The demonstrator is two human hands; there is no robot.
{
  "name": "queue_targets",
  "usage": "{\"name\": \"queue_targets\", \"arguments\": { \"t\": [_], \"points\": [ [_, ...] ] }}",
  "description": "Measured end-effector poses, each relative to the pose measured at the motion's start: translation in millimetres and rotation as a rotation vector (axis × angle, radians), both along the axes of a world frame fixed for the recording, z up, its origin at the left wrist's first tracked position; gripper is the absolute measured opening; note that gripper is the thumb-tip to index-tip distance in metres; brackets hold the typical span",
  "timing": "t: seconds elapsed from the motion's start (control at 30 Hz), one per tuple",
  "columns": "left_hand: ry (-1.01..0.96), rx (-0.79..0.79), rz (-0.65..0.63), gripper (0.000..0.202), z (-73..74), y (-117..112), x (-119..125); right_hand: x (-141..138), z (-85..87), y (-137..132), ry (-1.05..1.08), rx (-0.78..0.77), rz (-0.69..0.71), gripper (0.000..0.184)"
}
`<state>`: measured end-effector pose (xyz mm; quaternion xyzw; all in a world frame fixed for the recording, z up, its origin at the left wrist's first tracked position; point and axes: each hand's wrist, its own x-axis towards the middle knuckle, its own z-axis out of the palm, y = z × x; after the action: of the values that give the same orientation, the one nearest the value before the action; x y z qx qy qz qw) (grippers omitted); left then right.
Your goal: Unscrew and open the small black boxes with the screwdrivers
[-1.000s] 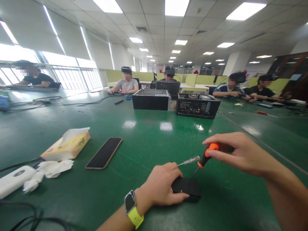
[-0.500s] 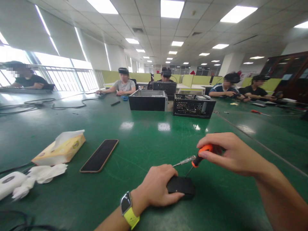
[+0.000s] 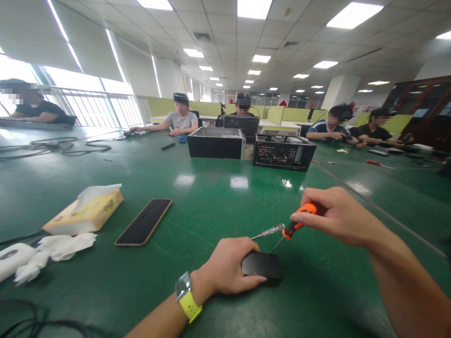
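Observation:
A small black device [image 3: 265,265] lies on the green table [image 3: 218,202] in front of me. My left hand [image 3: 227,270], with a yellow-strapped watch on the wrist, is closed round its left end and holds it down. My right hand [image 3: 336,213] pinches an orange-and-black screwdriver [image 3: 295,220], tilted down to the left so its thin tip meets the top of the device. A second, silvery tool [image 3: 269,231] lies on the table just behind the device.
A phone [image 3: 143,221] lies face up to the left, beside a yellow tissue box [image 3: 84,210], crumpled tissue [image 3: 61,248] and a white gadget [image 3: 10,257]. Two black computer cases [image 3: 215,143] stand mid-table. Several seated people work along the far edge. Cables trail at the left.
The view has shifted slightly. My right hand has risen a little with the screwdriver, whose tip stays on the black device. My left hand keeps its hold.

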<state>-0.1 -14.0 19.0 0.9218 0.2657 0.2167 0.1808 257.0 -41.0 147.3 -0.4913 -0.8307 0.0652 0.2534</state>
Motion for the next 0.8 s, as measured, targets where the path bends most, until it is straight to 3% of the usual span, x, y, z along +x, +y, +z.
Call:
{"name": "queue_targets", "arguments": {
  "t": [0.1, 0.2, 0.37, 0.5, 0.6, 0.7, 0.73, 0.8],
  "points": [
    [-0.006, 0.000, 0.000, 0.037, -0.8, 0.7, -1.0, 1.4, 0.6, 0.7, 0.024, -0.038, 0.040, 0.019],
    [-0.011, 0.006, -0.004, 0.037, -0.2, 0.6, -1.7, 3.2, 1.7, 0.4, 0.024, -0.073, 0.117, 0.025],
    [-0.021, 0.045, -0.014, 0.039, 0.1, -0.3, -2.3, 4.3, 1.1, 1.9, -0.014, -0.026, -0.016, 0.025],
    [-0.029, 0.074, -0.025, 0.039, -2.9, -0.1, -2.1, 6.7, 1.7, 1.8, 0.056, -0.103, 0.152, 0.031],
    [-0.025, 0.092, -0.029, 0.039, -5.7, -0.2, -2.2, 4.3, 0.1, 1.9, -0.008, -0.055, 0.051, 0.026],
    [-0.011, 0.106, -0.033, 0.040, -6.8, -0.6, -2.7, -2.7, -3.1, 3.1, -0.077, 0.057, -0.117, 0.048],
    [-0.005, 0.109, -0.035, 0.041, -6.7, -0.7, -2.9, -5.0, -3.8, 3.2, -0.075, 0.074, -0.131, 0.050],
    [0.005, 0.118, -0.038, 0.041, -6.1, -0.6, -3.2, -7.5, -3.8, 2.7, -0.028, 0.056, -0.071, 0.037]
  ]
}}
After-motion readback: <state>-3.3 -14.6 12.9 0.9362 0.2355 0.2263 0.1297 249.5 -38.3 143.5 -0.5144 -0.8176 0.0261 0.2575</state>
